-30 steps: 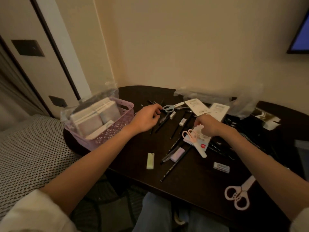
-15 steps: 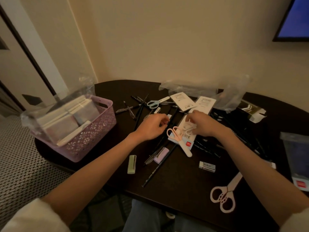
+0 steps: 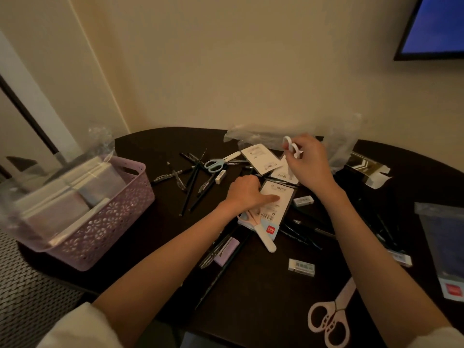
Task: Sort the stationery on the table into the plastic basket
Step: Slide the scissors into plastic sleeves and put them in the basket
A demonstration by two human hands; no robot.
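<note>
The right hand (image 3: 307,162) grips white scissors (image 3: 291,146) above the surface (image 3: 263,285); the left hand (image 3: 247,194), forefinger straight, presses a white barcoded card (image 3: 272,209); lilac basket (image 3: 110,222) left.

Dim cream wall (image 3: 226,59), dark table (image 3: 263,285), wall screen (image 3: 437,23).

A lilac perforated plastic basket (image 3: 105,222) stands at the left end of the dark oval wooden table (image 3: 263,285), with flat wrapped packs (image 3: 62,194) inside it. Right of the basket lies a scatter of thin black pens (image 3: 193,182), and small blue-handled scissors (image 3: 218,163) behind them. White printed cards (image 3: 259,158) lie at the middle, a crumpled clear plastic bag (image 3: 263,135) behind those. Large pink-handled scissors (image 3: 331,320) lie at the near right edge, a small white eraser (image 3: 301,267) just behind them.
</note>
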